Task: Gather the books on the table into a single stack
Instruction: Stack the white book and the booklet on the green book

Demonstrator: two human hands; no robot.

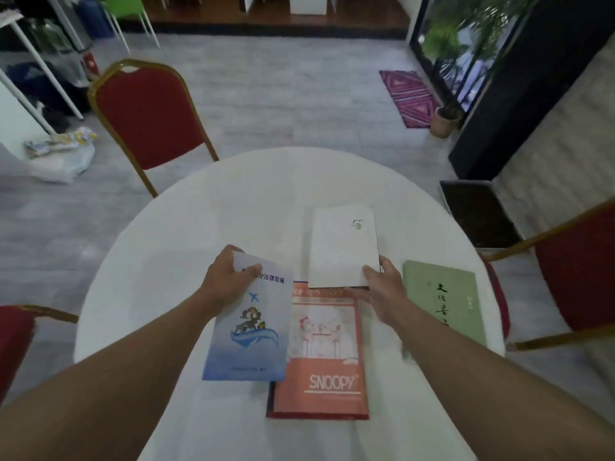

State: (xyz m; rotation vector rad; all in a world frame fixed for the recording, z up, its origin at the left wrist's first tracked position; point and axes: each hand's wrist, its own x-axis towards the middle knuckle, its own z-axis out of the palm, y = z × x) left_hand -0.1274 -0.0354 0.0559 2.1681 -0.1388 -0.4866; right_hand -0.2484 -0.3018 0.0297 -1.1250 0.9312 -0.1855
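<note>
Several books are on a round white table (173,247). My left hand (226,277) grips the top corner of a blue booklet (249,331) with a whale drawing; its right edge overlaps an orange Snoopy book (324,361) lying flat near the front. My right hand (382,287) holds the near right corner of a white book (342,244), thumb on top, whose near edge overlaps the Snoopy book's top. A green book (446,297) with black calligraphy lies to the right, beside my right wrist.
A red chair with a gold frame (146,114) stands beyond the table at the left. Another red chair (572,271) is at the right, and a third (13,337) at the left edge. A dark tray (479,214) lies on the floor at the right.
</note>
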